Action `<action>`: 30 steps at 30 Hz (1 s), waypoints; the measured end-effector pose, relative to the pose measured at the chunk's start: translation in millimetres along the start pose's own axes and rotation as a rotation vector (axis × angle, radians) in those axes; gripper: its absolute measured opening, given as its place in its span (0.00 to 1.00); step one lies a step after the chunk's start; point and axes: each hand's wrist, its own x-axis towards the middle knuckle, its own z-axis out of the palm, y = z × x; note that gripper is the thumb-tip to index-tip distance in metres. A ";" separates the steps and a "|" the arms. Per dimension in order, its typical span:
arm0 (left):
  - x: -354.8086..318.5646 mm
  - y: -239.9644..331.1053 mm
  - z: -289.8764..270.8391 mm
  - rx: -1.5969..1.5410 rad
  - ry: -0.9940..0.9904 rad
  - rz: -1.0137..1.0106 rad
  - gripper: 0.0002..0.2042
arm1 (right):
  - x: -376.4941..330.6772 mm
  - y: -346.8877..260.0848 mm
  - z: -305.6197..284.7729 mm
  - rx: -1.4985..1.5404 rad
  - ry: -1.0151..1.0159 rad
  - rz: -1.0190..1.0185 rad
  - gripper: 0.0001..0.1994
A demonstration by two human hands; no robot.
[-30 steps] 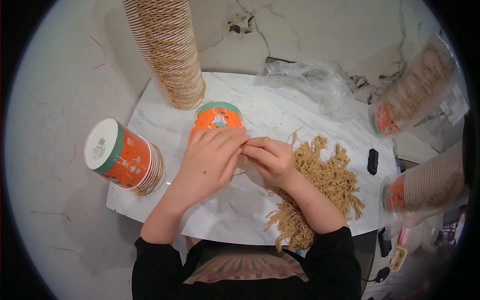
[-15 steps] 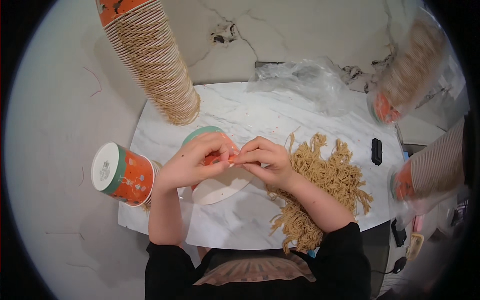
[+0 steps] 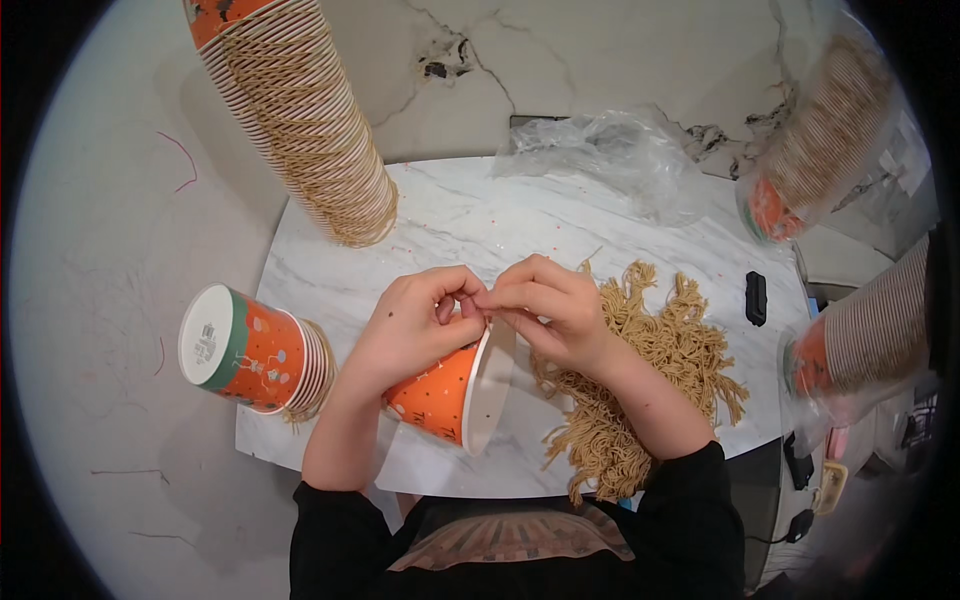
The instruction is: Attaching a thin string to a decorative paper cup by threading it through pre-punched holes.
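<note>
An orange paper bucket [image 3: 430, 405] with a white rim lies tilted on its side on the table, its mouth facing right. My left hand [image 3: 420, 330] is closed on the bucket's upper rim, with its fingertips bent at the edge. Right beside it, my right hand [image 3: 556, 312] pinches at the same spot on the rim. What lies between the right fingertips is too small to make out. Under and beside my right forearm spreads a pile of tan cords [image 3: 650, 370] with frayed, looped ends.
A tall stack of nested buckets with tan cords [image 3: 305, 130] leans at the back left. A shorter upside-down stack [image 3: 255, 350] stands left. Clear plastic [image 3: 600, 160] lies at the back of the marble-patterned table [image 3: 450, 215]. A small black object [image 3: 756, 298] and bagged bucket stacks [image 3: 825, 130] are right.
The bucket has turned so its mouth faces right and more of its orange side shows. Both hands have shifted slightly right, still together at the rim.
</note>
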 end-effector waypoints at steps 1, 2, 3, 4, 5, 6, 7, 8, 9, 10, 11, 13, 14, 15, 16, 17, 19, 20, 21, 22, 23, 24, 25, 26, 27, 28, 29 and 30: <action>0.1 1.5 1.3 0.034 0.018 0.013 0.07 | -0.2 0.8 1.9 0.029 0.039 0.055 0.10; -0.1 2.3 2.8 0.034 0.016 0.013 0.07 | -0.5 1.3 3.4 0.060 0.078 0.110 0.10; -0.4 3.2 4.8 0.066 0.078 0.071 0.07 | -0.7 1.8 2.6 0.059 0.080 0.111 0.10; -0.6 3.8 6.7 0.098 0.140 0.128 0.06 | -0.5 2.8 0.9 0.108 0.062 0.214 0.09; -0.9 4.6 7.9 0.100 0.138 0.128 0.06 | -0.2 3.6 -0.9 0.157 0.044 0.316 0.07; -1.2 5.2 9.0 0.111 0.149 0.112 0.06 | -0.3 4.4 -2.4 0.157 0.047 0.317 0.07; -1.4 5.8 10.3 0.121 0.160 0.095 0.06 | -0.6 5.4 -3.7 0.181 0.031 0.363 0.07; -0.9 5.1 12.1 0.123 0.158 0.096 0.06 | -0.6 6.2 -4.6 0.205 0.016 0.409 0.06; -0.1 3.1 14.5 0.126 0.203 0.111 0.07 | -0.8 7.2 -4.4 0.205 0.018 0.409 0.06; 0.2 2.2 16.4 0.129 0.249 0.125 0.07 | -1.2 8.6 -3.2 0.235 0.028 0.426 0.06; 0.1 3.5 18.6 0.129 0.245 0.127 0.07 | -1.9 10.3 -2.5 0.264 0.039 0.443 0.06; -0.2 5.9 21.9 0.255 0.346 0.224 0.08 | -3.3 14.3 0.5 0.308 0.058 0.459 0.06; 0.4 4.9 21.7 0.255 0.345 0.224 0.08 | -3.8 15.6 1.9 0.355 0.075 0.473 0.07; 1.3 2.6 21.1 0.340 0.372 0.332 0.08 | -4.2 16.3 2.9 0.355 0.076 0.473 0.07; 1.6 1.5 20.7 0.426 0.399 0.439 0.09 | -4.4 16.7 3.7 0.396 0.078 0.492 0.07; 2.0 2.2 21.3 0.424 0.396 0.441 0.09 | -5.1 17.1 3.3 0.433 0.081 0.512 0.07; 2.2 5.3 22.4 0.413 0.407 0.463 0.09 | -4.8 14.9 0.3 0.458 0.088 0.526 0.07; 1.7 6.2 22.3 0.415 0.407 0.462 0.09 | -3.7 13.2 -0.6 0.489 0.091 0.537 0.08; 1.3 7.0 22.3 0.378 0.403 0.435 0.09 | -2.4 10.7 -1.9 0.491 0.091 0.536 0.08; 0.8 7.5 22.1 0.341 0.398 0.408 0.09 | -1.1 7.7 -3.4 0.495 0.079 0.551 0.07; 0.6 7.9 22.0 0.341 0.398 0.408 0.09 | -0.8 6.2 -4.6 0.498 0.068 0.565 0.07; 0.5 8.1 21.9 0.306 0.376 0.350 0.09 | -1.3 6.4 -4.8 0.498 0.068 0.565 0.07; 0.3 8.2 21.9 0.271 0.354 0.292 0.09 | -1.9 6.7 -4.8 0.495 0.070 0.568 0.07; -0.2 8.7 22.0 0.271 0.354 0.292 0.09 | -2.1 6.8 -4.9 0.492 0.071 0.570 0.08; -0.8 9.0 22.3 0.272 0.342 0.263 0.09 | -2.0 6.8 -5.0 0.491 0.071 0.570 0.08; -1.3 9.3 22.6 0.272 0.330 0.234 0.09 | -1.9 6.9 -5.2 0.479 0.089 0.539 0.08; -1.7 9.0 22.6 0.273 0.330 0.233 0.09 | -1.6 7.2 -4.7 0.469 0.105 0.508 0.08; -2.0 8.6 22.7 0.311 0.323 0.305 0.09 | -1.2 7.3 -5.3 0.470 0.105 0.508 0.08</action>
